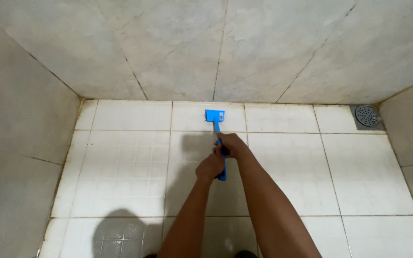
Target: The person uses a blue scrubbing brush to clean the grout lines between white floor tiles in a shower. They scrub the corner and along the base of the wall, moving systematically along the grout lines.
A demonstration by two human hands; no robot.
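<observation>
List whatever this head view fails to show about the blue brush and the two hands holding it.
- Underside of the blue plastic long-handled brush: faces the white tiled floor, so any bristles are hidden.
- Handle middle: covered by the right hand and left hand.
- Fingers' grip: on the far side, hidden by the hands' backs.
- Both arms: cut off by the bottom edge.
- Round metal drain: too small for detail.

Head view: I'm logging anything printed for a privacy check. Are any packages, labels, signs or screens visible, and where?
No packages, signs or screens are in view.
Possible label: a small dark patch on the square blue head of the brush, on the floor tile near the back wall; too small to tell.
Both the left hand and right hand grip its blue handle.
</observation>
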